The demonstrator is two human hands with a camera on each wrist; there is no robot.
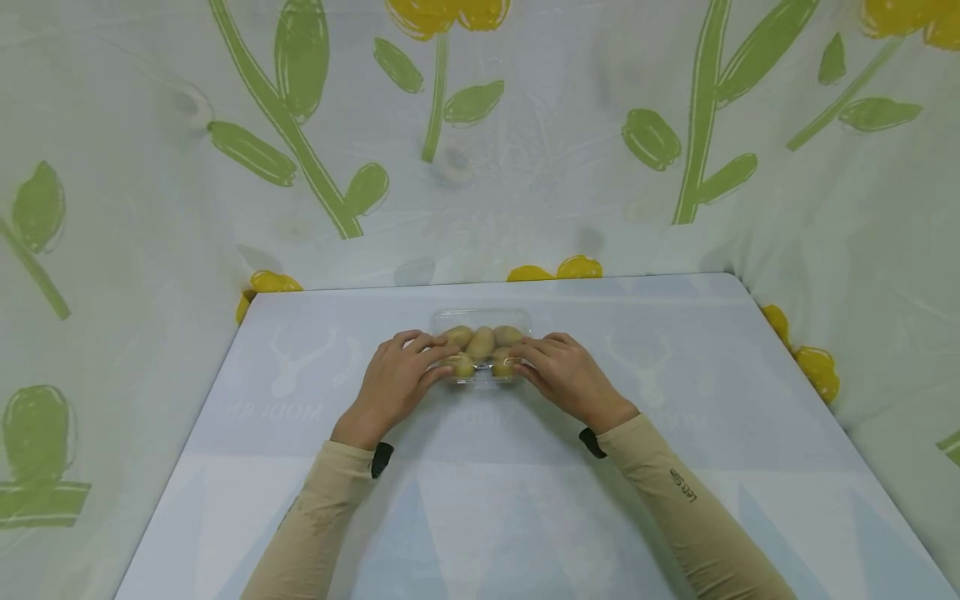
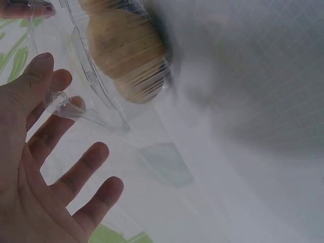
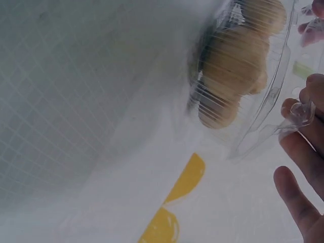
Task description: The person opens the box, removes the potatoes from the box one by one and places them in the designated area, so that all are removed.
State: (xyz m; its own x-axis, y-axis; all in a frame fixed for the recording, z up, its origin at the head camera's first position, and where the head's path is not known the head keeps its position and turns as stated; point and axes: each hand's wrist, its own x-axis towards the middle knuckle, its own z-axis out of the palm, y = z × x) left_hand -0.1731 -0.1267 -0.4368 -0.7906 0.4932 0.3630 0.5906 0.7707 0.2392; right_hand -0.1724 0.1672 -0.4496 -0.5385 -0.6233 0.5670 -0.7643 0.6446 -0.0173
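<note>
Pinching with left hand and right hand the near corners of a clear container of potatoes, set between both on the table, toward its far edge, likely gripped symmetrically to keep the thin plastic from twisting and to leave the middle unobstructed

Head view: above the grip, farther off, facing forward-down; wrist views: close behind, facing it, sharing the clear container.
</note>
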